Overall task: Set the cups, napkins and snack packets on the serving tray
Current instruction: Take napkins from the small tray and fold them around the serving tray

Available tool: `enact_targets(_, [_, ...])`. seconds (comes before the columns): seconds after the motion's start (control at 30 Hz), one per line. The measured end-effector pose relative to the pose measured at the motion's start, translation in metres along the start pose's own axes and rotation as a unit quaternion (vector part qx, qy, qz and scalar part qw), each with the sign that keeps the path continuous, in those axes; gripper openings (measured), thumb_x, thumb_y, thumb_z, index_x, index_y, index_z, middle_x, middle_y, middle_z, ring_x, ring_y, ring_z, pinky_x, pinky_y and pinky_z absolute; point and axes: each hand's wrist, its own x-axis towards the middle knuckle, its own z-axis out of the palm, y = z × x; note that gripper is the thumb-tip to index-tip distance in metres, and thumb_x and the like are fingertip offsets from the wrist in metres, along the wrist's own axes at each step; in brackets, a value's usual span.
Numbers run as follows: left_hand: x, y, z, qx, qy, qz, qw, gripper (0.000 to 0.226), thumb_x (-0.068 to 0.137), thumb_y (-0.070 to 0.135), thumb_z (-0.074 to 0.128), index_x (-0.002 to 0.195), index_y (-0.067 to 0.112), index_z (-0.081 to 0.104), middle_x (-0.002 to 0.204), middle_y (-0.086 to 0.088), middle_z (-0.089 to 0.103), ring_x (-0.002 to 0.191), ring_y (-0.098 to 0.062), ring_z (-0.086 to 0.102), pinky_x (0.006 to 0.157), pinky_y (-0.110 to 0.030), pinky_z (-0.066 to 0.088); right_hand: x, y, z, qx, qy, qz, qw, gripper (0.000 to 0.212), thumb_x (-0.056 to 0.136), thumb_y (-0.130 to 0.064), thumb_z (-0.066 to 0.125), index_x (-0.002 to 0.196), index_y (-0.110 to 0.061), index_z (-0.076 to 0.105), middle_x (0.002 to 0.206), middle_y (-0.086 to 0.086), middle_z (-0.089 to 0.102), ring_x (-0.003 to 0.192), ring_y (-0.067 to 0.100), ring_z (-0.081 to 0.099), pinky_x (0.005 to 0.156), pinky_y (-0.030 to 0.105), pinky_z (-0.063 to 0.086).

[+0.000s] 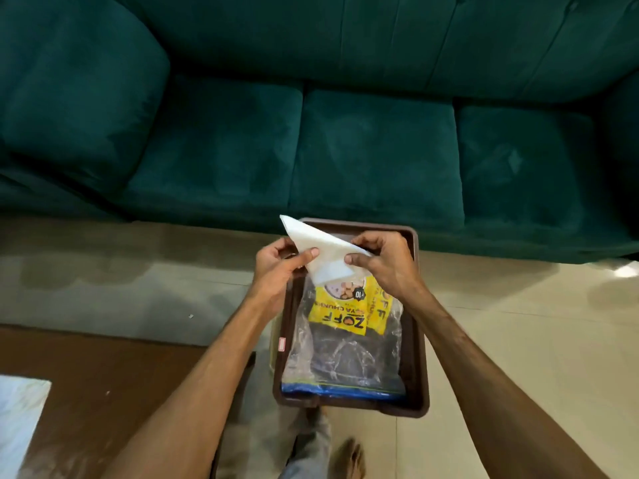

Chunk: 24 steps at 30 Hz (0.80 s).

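Note:
A white napkin (323,252), folded to a triangle, is held above the far end of a brown serving tray (419,357). My left hand (280,262) pinches its left edge and my right hand (382,262) pinches its right edge. In the tray lies a clear plastic snack packet (345,344) with a yellow label and a blue strip at the near end. No cups are in view.
A dark green sofa (345,133) fills the far side, right behind the tray. A brown wooden table (103,392) with a white sheet (17,420) on it is at the near left. A person's leg and bare foot (351,458) are on the tiled floor below the tray.

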Motion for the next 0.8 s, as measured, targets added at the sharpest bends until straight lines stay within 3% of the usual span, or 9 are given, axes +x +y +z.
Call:
enact_targets(0.1, [-0.045, -0.006, -0.017, -0.012, 0.004, -0.005, 1.0, 0.025, 0.084, -0.003, 0.073, 0.107, 0.003, 0.068, 0.088, -0.002, 0.078, 0.08, -0.017, 0.074, 0.065, -0.03, 0.061, -0.036, -0.015, 0.021, 0.022, -0.015, 0.004, 1.0, 0.02, 0.075, -0.002, 0.082, 0.086, -0.018, 0.075, 0.085, -0.001, 0.077, 0.071, 0.01, 0.07, 0.063, 0.029, 0.053])
enact_targets(0.23, [-0.108, -0.024, -0.051, -0.007, 0.051, 0.008, 0.999, 0.016, 0.082, 0.003, 0.077, 0.096, 0.008, 0.072, 0.087, -0.001, 0.079, 0.081, -0.018, 0.075, 0.07, -0.035, 0.063, -0.09, -0.025, 0.058, 0.008, -0.045, -0.031, 0.998, 0.023, 0.074, 0.001, 0.081, 0.089, -0.016, 0.076, 0.086, 0.0, 0.077, 0.073, 0.009, 0.069, 0.071, 0.029, 0.056])
enact_targets(0.43, [-0.203, -0.054, -0.124, -0.026, 0.112, 0.005, 0.993, 0.038, 0.075, 0.007, 0.084, 0.11, -0.001, 0.072, 0.104, -0.014, 0.077, 0.095, -0.032, 0.074, 0.082, -0.044, 0.06, -0.183, -0.034, 0.129, -0.002, -0.04, -0.073, 0.997, 0.03, 0.073, -0.001, 0.079, 0.1, -0.014, 0.078, 0.092, -0.002, 0.076, 0.085, 0.016, 0.071, 0.082, 0.039, 0.059])
enact_targets(0.6, [-0.277, -0.064, -0.183, -0.018, 0.149, 0.019, 0.988, 0.023, 0.076, 0.004, 0.082, 0.097, 0.003, 0.073, 0.094, -0.01, 0.078, 0.084, -0.024, 0.075, 0.065, -0.032, 0.061, -0.249, -0.05, 0.188, -0.02, -0.054, -0.08, 0.995, 0.03, 0.076, -0.003, 0.078, 0.104, -0.013, 0.078, 0.097, -0.002, 0.075, 0.087, 0.013, 0.069, 0.08, 0.037, 0.06])
enact_targets(0.8, [-0.344, -0.074, -0.282, -0.037, 0.181, 0.02, 0.982, 0.028, 0.077, 0.014, 0.084, 0.101, 0.018, 0.071, 0.107, -0.003, 0.075, 0.097, -0.021, 0.074, 0.08, -0.041, 0.063, -0.325, -0.085, 0.284, -0.057, -0.043, -0.107, 0.992, 0.036, 0.083, -0.007, 0.078, 0.118, -0.015, 0.074, 0.119, -0.001, 0.072, 0.106, 0.015, 0.066, 0.091, 0.037, 0.059])
